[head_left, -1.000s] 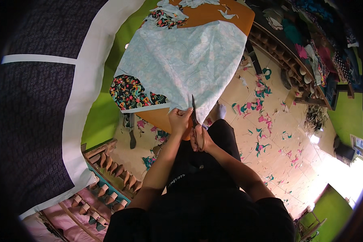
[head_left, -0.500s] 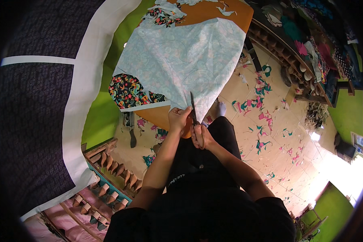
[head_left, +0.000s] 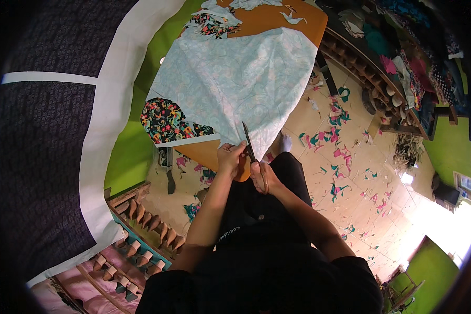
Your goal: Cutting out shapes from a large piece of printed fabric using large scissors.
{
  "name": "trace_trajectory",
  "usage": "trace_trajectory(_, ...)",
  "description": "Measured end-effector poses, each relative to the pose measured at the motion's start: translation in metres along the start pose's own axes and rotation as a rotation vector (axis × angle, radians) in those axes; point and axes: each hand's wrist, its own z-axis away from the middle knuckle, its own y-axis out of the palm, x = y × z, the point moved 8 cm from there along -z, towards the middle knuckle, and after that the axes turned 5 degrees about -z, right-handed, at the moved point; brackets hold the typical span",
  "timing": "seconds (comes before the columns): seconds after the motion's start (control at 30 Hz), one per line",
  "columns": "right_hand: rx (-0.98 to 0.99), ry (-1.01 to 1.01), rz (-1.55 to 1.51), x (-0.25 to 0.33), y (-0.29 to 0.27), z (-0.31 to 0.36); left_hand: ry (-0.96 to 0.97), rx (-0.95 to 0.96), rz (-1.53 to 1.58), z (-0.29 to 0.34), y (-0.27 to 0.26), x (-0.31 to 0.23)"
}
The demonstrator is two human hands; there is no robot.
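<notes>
A large piece of fabric (head_left: 230, 78), pale underside up, lies over the orange tabletop (head_left: 319, 21) and hangs toward me. At its left, a dark floral printed face (head_left: 162, 119) shows. My left hand (head_left: 231, 157) pinches the fabric's near edge between thumb and fingers. In my right hand (head_left: 260, 175) is a pair of dark scissors (head_left: 250, 141), its handle loops round my fingers. The blades point away from me and lie on the fabric just right of my left fingers. Whether the blades are parted is hard to make out.
Cut scraps (head_left: 214, 25) lie at the table's far end. Pink and green scraps (head_left: 336, 152) litter the tiled floor. Wooden shoe lasts stand on a rack (head_left: 149, 220) at lower left, and a shelf (head_left: 361, 68) with similar shapes and cloth runs along the right.
The scissors and my right hand have shifted very slightly. My left hand keeps its pinch on the fabric, and the cloth lies nearly as before.
</notes>
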Motion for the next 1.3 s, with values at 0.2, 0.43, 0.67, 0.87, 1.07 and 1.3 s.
trace_trajectory(0.2,0.007,0.036,0.017,-0.003,-0.006,0.017,-0.057,0.030,0.056,-0.007,-0.002,0.009)
trace_trajectory(0.43,0.032,-0.185,0.282,0.029,-0.043,0.068,-0.034,0.044,0.048,-0.007,-0.003,-0.010)
trace_trajectory(0.67,0.209,0.167,0.534,0.076,-0.071,0.078,0.071,-0.128,-0.089,-0.008,-0.011,-0.023)
trace_trajectory(0.87,0.042,-0.023,0.625,0.137,-0.114,0.076,0.618,-0.446,-0.431,0.021,-0.035,-0.072)
trace_trajectory(1.07,-0.381,-0.278,1.004,0.200,-0.119,-0.038,0.655,-0.423,-1.142,-0.016,-0.048,-0.069)
trace_trajectory(1.3,-0.146,-0.436,1.083,0.232,-0.102,-0.112,0.732,-0.686,-1.022,-0.018,-0.041,-0.076)
